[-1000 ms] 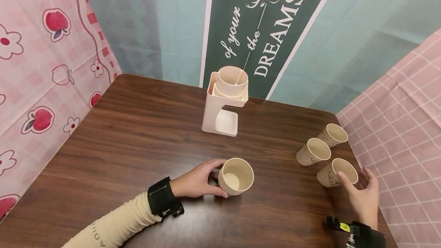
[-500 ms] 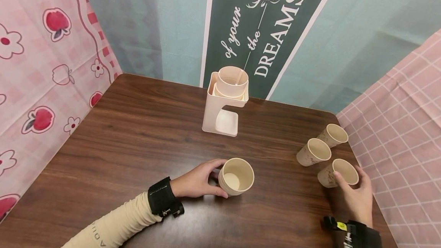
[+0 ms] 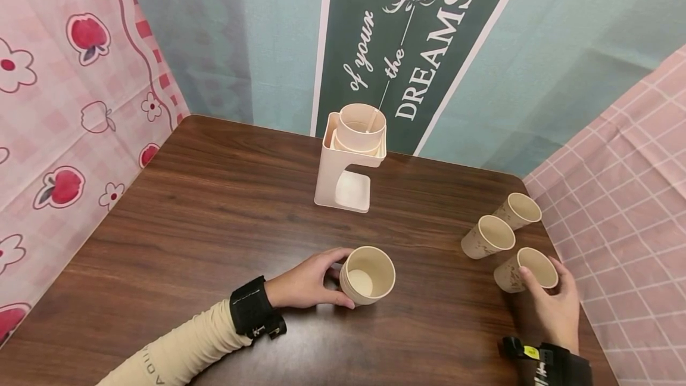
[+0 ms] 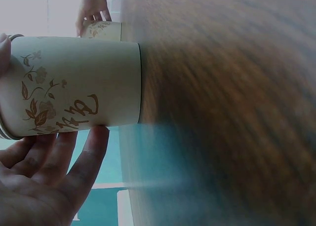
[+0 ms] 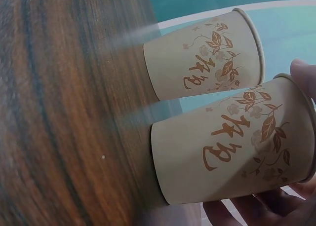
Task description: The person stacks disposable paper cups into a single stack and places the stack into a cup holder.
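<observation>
My left hand (image 3: 308,282) holds a small stack of nested beige paper cups (image 3: 377,276) near the table's front middle, thumb on the near side and fingers behind. In the left wrist view the stack (image 4: 74,83) stands upright at the table, with brown leaves and lettering printed on its side. Over at the right, my right hand (image 3: 557,305) grips a single printed paper cup (image 3: 509,273) near its rim. The right wrist view shows this cup (image 5: 227,147) upright, its base at the tabletop, thumb and fingers on opposite sides.
Two more paper cups, one (image 3: 485,240) nearer and one (image 3: 517,212) behind, stand beyond the right hand. A pale pink cup-dispenser-like stand (image 3: 329,174) with a round cylinder (image 3: 361,127) on top is at the table's back. Cloth hangings (image 3: 632,195) border the wooden table (image 3: 214,195).
My right hand has moved slightly left and closed around the near right cup. The left hand and its stack have stayed in place.
</observation>
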`<state>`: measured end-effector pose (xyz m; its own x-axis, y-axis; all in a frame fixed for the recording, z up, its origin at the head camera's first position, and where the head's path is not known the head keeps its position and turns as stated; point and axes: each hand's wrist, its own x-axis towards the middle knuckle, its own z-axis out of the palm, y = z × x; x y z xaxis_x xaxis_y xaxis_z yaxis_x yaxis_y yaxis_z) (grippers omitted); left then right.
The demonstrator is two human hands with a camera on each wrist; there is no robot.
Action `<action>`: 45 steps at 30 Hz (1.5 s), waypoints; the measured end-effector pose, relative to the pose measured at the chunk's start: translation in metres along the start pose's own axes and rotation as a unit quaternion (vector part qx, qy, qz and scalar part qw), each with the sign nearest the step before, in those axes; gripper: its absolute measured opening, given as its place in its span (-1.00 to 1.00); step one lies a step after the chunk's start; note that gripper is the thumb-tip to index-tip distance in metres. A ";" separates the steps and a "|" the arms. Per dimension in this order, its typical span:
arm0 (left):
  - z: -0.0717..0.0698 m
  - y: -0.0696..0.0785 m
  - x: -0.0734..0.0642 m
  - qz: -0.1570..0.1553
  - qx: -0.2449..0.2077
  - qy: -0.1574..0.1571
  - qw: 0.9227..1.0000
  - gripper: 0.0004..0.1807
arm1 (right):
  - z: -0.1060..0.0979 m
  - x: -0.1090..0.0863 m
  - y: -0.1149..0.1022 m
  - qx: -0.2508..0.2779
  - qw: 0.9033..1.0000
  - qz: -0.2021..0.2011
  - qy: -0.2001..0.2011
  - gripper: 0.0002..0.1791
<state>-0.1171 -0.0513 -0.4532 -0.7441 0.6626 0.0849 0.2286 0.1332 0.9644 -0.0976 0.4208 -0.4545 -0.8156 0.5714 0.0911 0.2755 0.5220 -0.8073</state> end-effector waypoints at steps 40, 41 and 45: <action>0.000 -0.001 0.000 0.012 -0.003 -0.001 1.000 -0.12 | -0.011 -0.026 -0.060 0.257 0.965 -0.048 0.004 -0.39; 0.000 -0.001 0.000 0.011 -0.003 -0.001 1.000 -0.12 | -0.011 -0.027 -0.062 0.267 0.962 -0.057 0.002 -0.40; -0.001 -0.001 0.000 0.012 -0.001 -0.001 1.000 -0.12 | -0.012 -0.034 -0.074 0.291 0.953 -0.087 -0.008 -0.39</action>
<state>-0.1178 -0.0521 -0.4544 -0.7372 0.6672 0.1069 0.2447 0.1161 0.9626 -0.0841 0.3708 -0.3910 -0.8317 0.4968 0.2477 -0.1888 0.1664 -0.9678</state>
